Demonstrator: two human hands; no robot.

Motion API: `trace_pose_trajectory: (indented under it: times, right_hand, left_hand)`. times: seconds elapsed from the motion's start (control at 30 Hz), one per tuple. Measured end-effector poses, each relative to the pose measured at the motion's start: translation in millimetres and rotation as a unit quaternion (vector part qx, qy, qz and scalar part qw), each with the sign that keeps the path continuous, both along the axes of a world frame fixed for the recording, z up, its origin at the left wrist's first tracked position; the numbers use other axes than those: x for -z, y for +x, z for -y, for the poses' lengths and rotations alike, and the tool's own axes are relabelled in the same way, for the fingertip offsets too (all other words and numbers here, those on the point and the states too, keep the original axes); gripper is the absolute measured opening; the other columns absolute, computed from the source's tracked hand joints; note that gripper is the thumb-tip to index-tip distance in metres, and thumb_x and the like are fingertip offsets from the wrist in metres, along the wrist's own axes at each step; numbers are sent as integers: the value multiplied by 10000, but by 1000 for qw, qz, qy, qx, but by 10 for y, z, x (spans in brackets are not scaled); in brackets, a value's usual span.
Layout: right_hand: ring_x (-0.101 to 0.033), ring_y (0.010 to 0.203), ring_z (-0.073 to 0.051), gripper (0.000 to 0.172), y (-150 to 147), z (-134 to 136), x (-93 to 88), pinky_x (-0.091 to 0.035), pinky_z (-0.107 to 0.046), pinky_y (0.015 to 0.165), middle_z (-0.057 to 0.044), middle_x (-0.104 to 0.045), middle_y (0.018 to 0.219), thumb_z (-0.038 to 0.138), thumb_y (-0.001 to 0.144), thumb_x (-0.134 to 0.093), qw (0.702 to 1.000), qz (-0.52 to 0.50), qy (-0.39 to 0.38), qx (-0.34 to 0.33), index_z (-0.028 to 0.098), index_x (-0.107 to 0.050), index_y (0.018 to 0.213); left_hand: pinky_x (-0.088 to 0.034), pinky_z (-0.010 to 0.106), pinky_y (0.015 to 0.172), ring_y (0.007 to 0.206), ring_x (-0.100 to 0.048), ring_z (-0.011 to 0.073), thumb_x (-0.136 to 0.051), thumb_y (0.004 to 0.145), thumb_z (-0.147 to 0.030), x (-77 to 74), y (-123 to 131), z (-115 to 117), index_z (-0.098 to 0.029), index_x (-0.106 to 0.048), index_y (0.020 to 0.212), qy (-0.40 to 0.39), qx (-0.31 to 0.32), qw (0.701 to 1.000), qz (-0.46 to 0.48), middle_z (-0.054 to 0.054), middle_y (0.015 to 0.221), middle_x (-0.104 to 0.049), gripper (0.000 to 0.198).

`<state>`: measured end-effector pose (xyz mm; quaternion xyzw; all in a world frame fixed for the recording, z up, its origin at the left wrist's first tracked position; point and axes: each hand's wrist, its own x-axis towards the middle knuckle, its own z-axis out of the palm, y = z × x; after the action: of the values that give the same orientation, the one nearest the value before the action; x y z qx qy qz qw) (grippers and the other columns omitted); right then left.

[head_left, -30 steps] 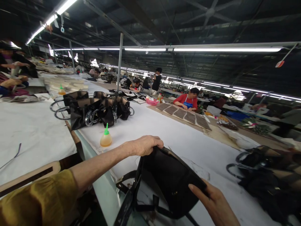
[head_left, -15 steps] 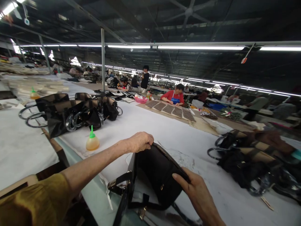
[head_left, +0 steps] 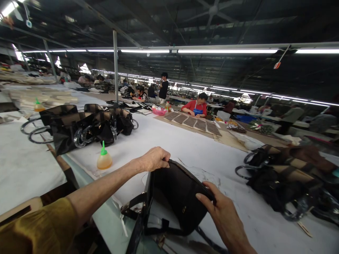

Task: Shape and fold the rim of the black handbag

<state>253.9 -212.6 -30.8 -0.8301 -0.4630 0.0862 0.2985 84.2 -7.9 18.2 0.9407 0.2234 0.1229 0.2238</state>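
Long table (head_left: 185,144) with a white cover runs away from the near edge, stained and scuffed at the front. Bag (head_left: 177,197) stands upright at the near edge, straps trailing on the cover. Glue bottle (head_left: 104,160), green cap, sits left of it, well apart. Behind the bottle is a bag cluster (head_left: 84,127), black with ring handles, packed touching. Second bottle (head_left: 37,105) is far left, by pale stacks (head_left: 39,95). Right side: bag pile (head_left: 280,180), dark and heaped, with a loose tag (head_left: 304,229) just beside it. Mid-table there is a row of brown panels (head_left: 193,122) and a pink tray (head_left: 159,111) beyond them.
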Motion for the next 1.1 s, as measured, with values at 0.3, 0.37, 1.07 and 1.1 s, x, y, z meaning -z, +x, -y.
trace_pose_trajectory:
  times: [0.3, 0.37, 1.07, 1.1]
  right_hand:
    - [-545, 687, -192, 274, -80, -115, -186, -391, -279, 638, 5, -624, 694, 434, 790, -413, 998, -17, 8, -55, 230, -595, 811]
    - [-534, 657, -177, 262, -41, -125, -165, -391, -258, 613, 12, -607, 659, 414, 779, -436, 995, -59, 21, -77, 207, -595, 754]
    - [-573, 763, -199, 361, 66, -17, -189, -410, -304, 776, -26, -649, 731, 442, 715, -550, 908, -394, 81, -118, 128, -651, 861]
    - [-570, 715, -189, 366, 83, -37, -156, -415, -304, 754, -24, -639, 693, 462, 707, -556, 901, -411, 82, -116, 125, -651, 814]
  left_hand:
    - [-222, 199, 465, 482, -318, 80, -478, 624, -149, 4, -8, 42, -170, -404, 564, 24, 16, 1000, 12, -62, 481, -373, 98]
    - [-229, 201, 469, 494, -331, 84, -467, 612, -144, 28, -9, 39, -170, -401, 564, 13, 19, 1000, 9, -57, 503, -387, 86]
    - [-234, 188, 460, 491, -293, 67, -563, 658, -252, 79, -10, -49, -162, -375, 578, -104, 41, 993, 39, -78, 486, -318, 224]
    - [-235, 187, 460, 491, -289, 66, -571, 659, -263, 76, -16, -56, -161, -375, 584, -121, 48, 991, 41, -80, 488, -311, 233]
